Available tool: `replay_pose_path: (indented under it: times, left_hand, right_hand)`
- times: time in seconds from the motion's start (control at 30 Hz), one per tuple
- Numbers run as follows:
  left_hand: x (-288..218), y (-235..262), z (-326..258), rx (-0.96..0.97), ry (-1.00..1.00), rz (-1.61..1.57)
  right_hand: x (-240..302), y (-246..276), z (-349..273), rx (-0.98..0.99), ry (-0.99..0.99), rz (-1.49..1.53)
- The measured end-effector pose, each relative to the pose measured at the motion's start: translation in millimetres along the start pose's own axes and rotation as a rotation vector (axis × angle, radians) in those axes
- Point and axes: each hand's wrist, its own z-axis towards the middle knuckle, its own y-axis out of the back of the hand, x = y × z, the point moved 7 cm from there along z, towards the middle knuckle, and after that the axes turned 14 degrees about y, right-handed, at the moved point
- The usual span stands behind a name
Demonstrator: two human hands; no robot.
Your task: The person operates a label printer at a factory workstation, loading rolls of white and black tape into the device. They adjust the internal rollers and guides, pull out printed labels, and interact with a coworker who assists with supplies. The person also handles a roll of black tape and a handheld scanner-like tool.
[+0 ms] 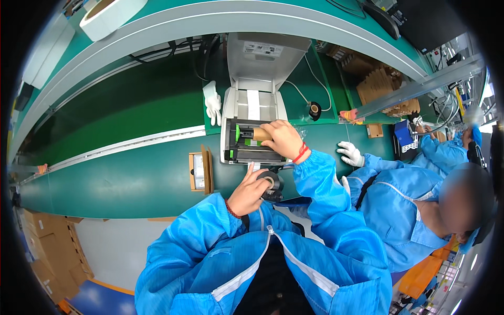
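Observation:
A label printer (229, 107) stands in front of me with its grey lid (268, 60) raised. A strip of white label paper (253, 105) lies inside it. My right hand (285, 139) is closed on a brown cardboard core (260, 134), which sits at the black ribbon carriage (257, 156) beside a green wheel (237, 134). Nearer to me, my left hand (248, 193) grips a black ribbon roll (275, 180) by its side, just off the bench's front edge. The right fingertips are partly hidden behind the core.
A white glove (211, 102) lies left of the printer, a small black roll (315, 110) right of it. An open cardboard box (198, 171) sits near the front edge. At my right, a co-worker's gloved hand (350, 154) rests on the bench. A shelf beam (189, 24) spans above.

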Motion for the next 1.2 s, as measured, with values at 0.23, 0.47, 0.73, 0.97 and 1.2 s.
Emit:
replay_pose_path:
  times: [0.23,0.47,0.73,0.97,1.2]
  left_hand:
    - [9.4,46.3,-6.0,-0.111,0.060,0.008]
    - [40.5,56.3,3.5,-0.075,0.185,-0.293]
    - [42.2,50.0,7.7,-0.006,0.179,-0.275]
    - [46.3,52.6,4.6,-0.042,0.189,-0.312]
    - [40.5,64.5,-16.4,-0.096,0.259,-0.351]
  right_hand:
    - [-5.0,18.2,-18.4,-0.051,-0.040,-0.091]
    - [-3.3,16.6,-12.0,-0.004,-0.057,-0.002]
    - [-18.7,12.4,-10.1,-0.017,-0.073,0.312]
    - [-4.3,54.7,7.0,0.045,-0.017,0.256]
    - [-82.2,92.6,-122.1,-0.416,-0.507,0.063]
